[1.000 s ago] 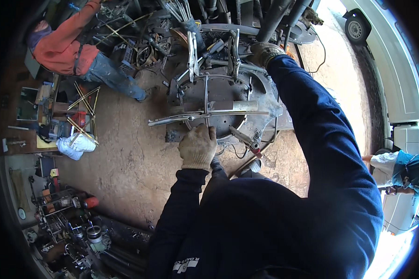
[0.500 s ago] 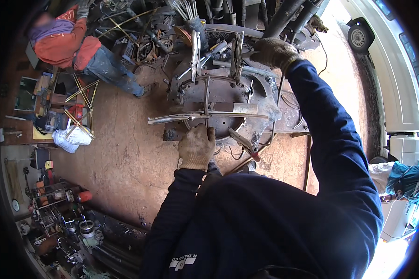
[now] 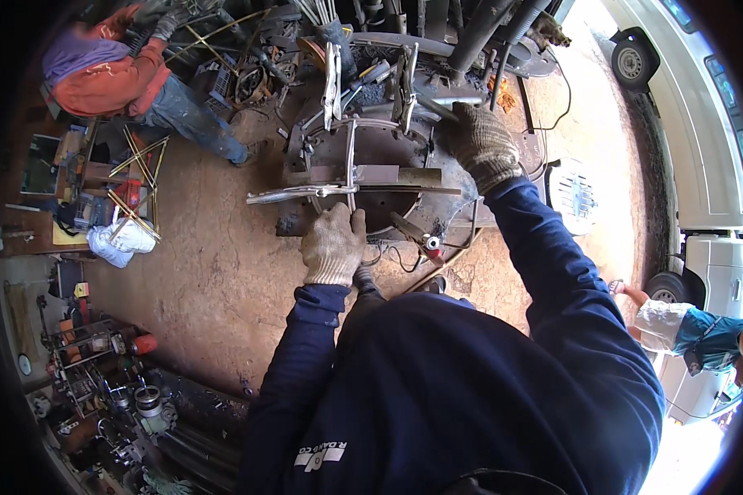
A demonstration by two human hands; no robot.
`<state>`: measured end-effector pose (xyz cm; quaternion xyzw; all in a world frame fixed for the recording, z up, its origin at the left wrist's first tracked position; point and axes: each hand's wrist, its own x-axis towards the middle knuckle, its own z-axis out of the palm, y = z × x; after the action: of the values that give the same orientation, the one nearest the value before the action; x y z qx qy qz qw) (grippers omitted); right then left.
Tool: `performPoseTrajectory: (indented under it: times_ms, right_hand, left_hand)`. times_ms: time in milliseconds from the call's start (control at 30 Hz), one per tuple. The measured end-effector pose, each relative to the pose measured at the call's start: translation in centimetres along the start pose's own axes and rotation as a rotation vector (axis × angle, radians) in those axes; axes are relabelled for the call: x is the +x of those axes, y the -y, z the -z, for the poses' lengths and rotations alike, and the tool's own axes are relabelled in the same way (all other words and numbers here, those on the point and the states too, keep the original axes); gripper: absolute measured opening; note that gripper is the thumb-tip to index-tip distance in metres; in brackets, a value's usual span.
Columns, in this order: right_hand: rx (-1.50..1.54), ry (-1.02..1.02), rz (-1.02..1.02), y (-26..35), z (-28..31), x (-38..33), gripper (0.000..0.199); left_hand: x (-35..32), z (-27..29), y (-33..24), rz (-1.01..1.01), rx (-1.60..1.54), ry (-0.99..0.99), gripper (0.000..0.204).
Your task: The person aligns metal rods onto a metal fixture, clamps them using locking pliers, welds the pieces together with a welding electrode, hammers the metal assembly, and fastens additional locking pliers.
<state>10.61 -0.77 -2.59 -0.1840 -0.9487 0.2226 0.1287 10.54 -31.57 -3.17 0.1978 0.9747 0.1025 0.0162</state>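
Observation:
In a knitted work glove, my left hand (image 3: 335, 241) is closed at the near rim of a round metal frame (image 3: 392, 132). The lower end of an upright metal strip (image 3: 352, 157) runs between its thumb and fingers. My gloved right hand (image 3: 483, 144) grips a dark grey bar (image 3: 436, 106) at the right of the frame; the bar's other end is hidden in the glove. Long locking pliers (image 3: 297, 194) clamp the strip near its crossing with a flat crosspiece (image 3: 417, 177). Two more locking clamps (image 3: 332, 87) (image 3: 405, 87) stand at the far rim, and another clamp (image 3: 417, 237) sits at the near right.
A co-worker in an orange top (image 3: 107, 78) bends over metal stock at the far left. Pipes (image 3: 479, 37) and rods rise behind the frame. A cable (image 3: 563, 111) lies at the right. A machine (image 3: 153, 404) stands lower left. Another person (image 3: 706, 334) and white vehicles are at the right.
My right hand has come down and nearer with the bar, beside the frame. My left hand stays at the near rim. The whole view has shifted slightly. The co-worker's arms have moved.

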Motion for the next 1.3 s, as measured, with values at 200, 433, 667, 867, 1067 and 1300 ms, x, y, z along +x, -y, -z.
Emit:
performPoseTrajectory:
  times_ms: [200,433,667,867,1067,1300]
  right_hand:
    - [0.08,-0.053,-0.11,-0.5,0.4,-2.2,0.036]
    - [0.275,-0.241,-0.323,-3.5,-1.4,-6.1,0.041]
    - [0.947,-0.562,-0.47,-1.5,1.4,-13.4,0.031]
    - [1.134,-0.621,-0.007,2.6,4.7,-20.9,0.052]
    - [1.292,-0.394,-0.359,10.9,7.4,-26.1,0.078]
    - [0.593,-0.408,-0.512,19.8,1.7,-30.3,0.063]
  left_hand:
    - [-0.2,-0.4,0.2,-0.033,-0.016,-0.05,0.037]
    - [-0.3,-0.7,0.3,-0.079,0.057,-0.126,0.033]
    - [-0.2,-0.6,1.6,-0.141,-0.079,-0.147,0.035]
    - [1.4,-0.9,6.2,-0.34,-0.598,0.009,0.023]
    - [3.3,-1.2,10.0,-0.335,-0.748,0.327,0.021]
    - [5.1,-2.6,11.3,-0.475,-0.859,0.463,0.024]
